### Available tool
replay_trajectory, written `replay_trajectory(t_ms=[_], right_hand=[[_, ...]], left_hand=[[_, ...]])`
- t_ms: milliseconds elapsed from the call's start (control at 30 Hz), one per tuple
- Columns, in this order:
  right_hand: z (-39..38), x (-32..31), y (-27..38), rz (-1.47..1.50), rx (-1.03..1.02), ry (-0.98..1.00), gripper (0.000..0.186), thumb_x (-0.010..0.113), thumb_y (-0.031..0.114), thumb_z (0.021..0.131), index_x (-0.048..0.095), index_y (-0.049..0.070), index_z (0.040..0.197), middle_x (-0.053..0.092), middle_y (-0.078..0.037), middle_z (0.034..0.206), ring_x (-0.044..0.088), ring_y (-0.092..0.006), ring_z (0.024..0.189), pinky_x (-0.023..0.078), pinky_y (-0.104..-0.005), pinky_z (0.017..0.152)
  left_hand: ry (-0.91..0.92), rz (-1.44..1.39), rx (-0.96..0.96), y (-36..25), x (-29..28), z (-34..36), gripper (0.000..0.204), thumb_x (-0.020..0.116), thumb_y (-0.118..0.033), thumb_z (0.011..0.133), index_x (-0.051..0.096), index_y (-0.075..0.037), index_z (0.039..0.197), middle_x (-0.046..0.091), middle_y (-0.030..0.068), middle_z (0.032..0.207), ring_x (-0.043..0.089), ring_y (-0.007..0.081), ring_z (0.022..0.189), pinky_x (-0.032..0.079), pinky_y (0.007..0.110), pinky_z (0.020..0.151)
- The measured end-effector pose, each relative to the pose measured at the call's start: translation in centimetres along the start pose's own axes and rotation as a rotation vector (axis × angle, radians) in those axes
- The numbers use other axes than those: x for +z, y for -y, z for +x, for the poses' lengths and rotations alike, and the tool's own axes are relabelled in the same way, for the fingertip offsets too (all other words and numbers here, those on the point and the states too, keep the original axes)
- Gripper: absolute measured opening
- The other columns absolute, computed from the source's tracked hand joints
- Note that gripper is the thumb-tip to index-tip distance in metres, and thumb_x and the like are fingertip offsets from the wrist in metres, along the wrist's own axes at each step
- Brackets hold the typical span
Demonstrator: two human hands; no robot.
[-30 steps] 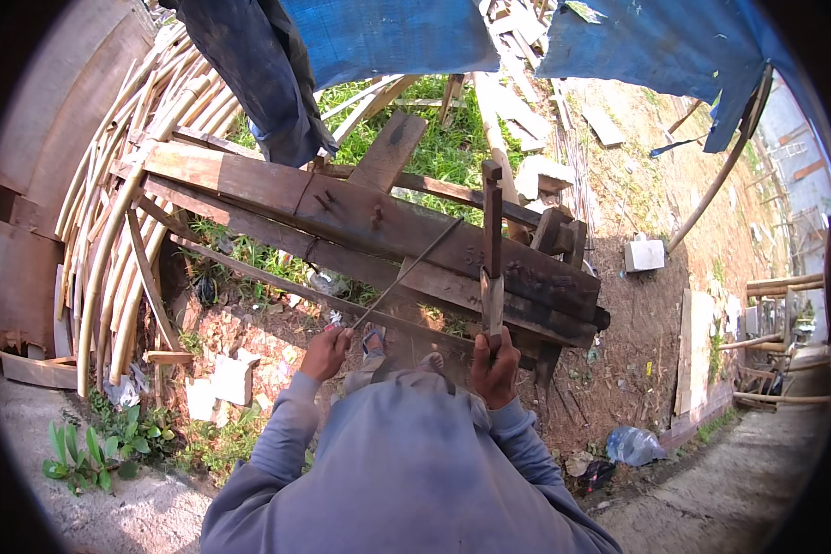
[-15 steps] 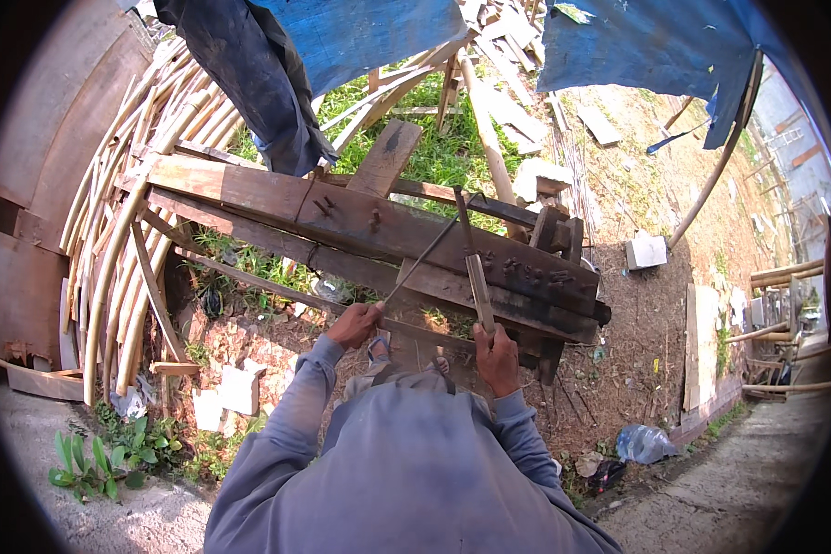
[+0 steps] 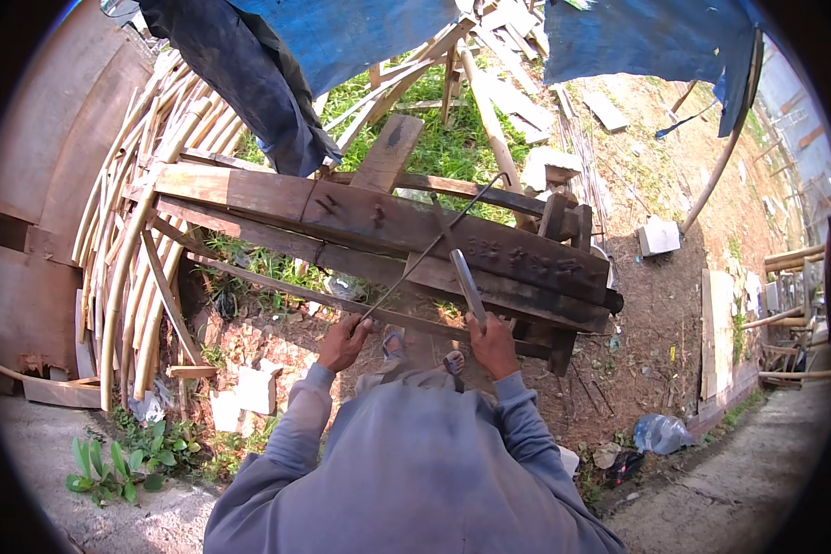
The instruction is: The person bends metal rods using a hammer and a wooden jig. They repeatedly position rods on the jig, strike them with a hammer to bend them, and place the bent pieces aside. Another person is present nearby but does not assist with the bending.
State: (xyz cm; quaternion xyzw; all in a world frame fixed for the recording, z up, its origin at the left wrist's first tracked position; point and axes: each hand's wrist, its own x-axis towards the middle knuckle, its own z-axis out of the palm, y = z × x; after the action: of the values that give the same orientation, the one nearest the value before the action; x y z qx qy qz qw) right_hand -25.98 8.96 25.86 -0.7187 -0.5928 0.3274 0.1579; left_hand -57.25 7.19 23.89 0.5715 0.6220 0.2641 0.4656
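My left hand [image 3: 343, 343] is closed around the near end of a thin metal rod [image 3: 392, 287]. The rod slants up and right across the wooden beams, and its far end has a short bend. In my right hand [image 3: 494, 345] is a long metal bar tool [image 3: 468, 284], with a wide, shiny lower part and a narrower dark upper part. Its narrow part crosses the rod above the bench; whether they touch I cannot tell. Beneath them lies a bench of heavy dark beams [image 3: 277, 201], with several metal pegs [image 3: 377, 215] standing from the wood.
Bamboo poles [image 3: 125, 258] are stacked at the left. A blue tarp [image 3: 637, 46] and dark trousers [image 3: 240, 69] hang at the far side. White blocks [image 3: 657, 237] and a clear plastic bottle [image 3: 661, 434] lie on the ground at the right.
The rod has shifted, and its bent far end now reaches farther right, past the bar tool. The tool's tip has swung left. My left hand is slightly lower and nearer me.
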Motion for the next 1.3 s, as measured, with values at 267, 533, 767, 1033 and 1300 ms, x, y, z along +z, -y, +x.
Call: replay_trajectory(t_ms=[267, 533, 767, 1033, 1300], right_hand=[[-1.7, -5.8, 5.5, 0.299, -0.200, -0.149, 0.038, 0.062, 0.039, 0.093, 0.057, 0.002, 0.086, 0.058, -0.015, 0.063, 0.061, -0.0302, 0.058, 0.045, -0.0412, 0.056], [-1.1, -2.9, 1.3, 0.357, -0.347, -0.349, 0.038, 0.060, 0.036, 0.096, 0.055, -0.001, 0.089, 0.055, -0.016, 0.060, 0.059, -0.0304, 0.053, 0.043, -0.0417, 0.053], [-2.3, -2.2, -0.7, 0.094, -0.093, -0.055, 0.043, 0.059, 0.041, 0.093, 0.058, -0.002, 0.088, 0.059, -0.022, 0.064, 0.062, -0.0430, 0.064, 0.045, -0.0493, 0.058], [-3.0, -0.5, -1.7, 0.066, -0.023, -0.033, 0.048, 0.057, 0.046, 0.092, 0.059, -0.001, 0.088, 0.063, -0.027, 0.070, 0.063, -0.0475, 0.073, 0.048, -0.0534, 0.063], [-3.6, -0.1, -2.0, 0.040, 0.041, -0.005, 0.051, 0.056, 0.048, 0.092, 0.061, -0.002, 0.084, 0.063, -0.027, 0.072, 0.064, -0.0474, 0.077, 0.047, -0.0542, 0.066]], left_hand=[[-0.200, 0.181, 0.220, -1.9, 4.0, 5.0, 0.042, 0.047, -0.038, 0.101, 0.053, 0.001, 0.087, 0.054, 0.0205, 0.066, 0.054, 0.0380, 0.062, 0.041, 0.044, 0.059], [-0.124, 0.161, 0.193, -3.8, 3.9, 5.9, 0.041, 0.046, -0.037, 0.101, 0.052, 0.000, 0.087, 0.056, 0.0254, 0.070, 0.054, 0.0478, 0.071, 0.040, 0.049, 0.062], [-0.121, -0.011, 0.269, -2.7, 4.6, 7.1, 0.046, 0.049, -0.044, 0.101, 0.052, -0.001, 0.084, 0.051, 0.0122, 0.061, 0.053, 0.0275, 0.056, 0.040, 0.040, 0.054], [-0.119, -0.591, -0.171, -1.9, 5.6, 9.3, 0.036, 0.056, -0.036, 0.100, 0.057, -0.004, 0.084, 0.050, -0.0013, 0.063, 0.050, 0.0084, 0.055, 0.040, 0.027, 0.049], [-0.494, 0.005, 0.106, -2.2, 6.7, 6.0, 0.033, 0.055, -0.032, 0.099, 0.061, 0.000, 0.093, 0.062, 0.0126, 0.067, 0.060, 0.0207, 0.058, 0.046, 0.039, 0.055]])
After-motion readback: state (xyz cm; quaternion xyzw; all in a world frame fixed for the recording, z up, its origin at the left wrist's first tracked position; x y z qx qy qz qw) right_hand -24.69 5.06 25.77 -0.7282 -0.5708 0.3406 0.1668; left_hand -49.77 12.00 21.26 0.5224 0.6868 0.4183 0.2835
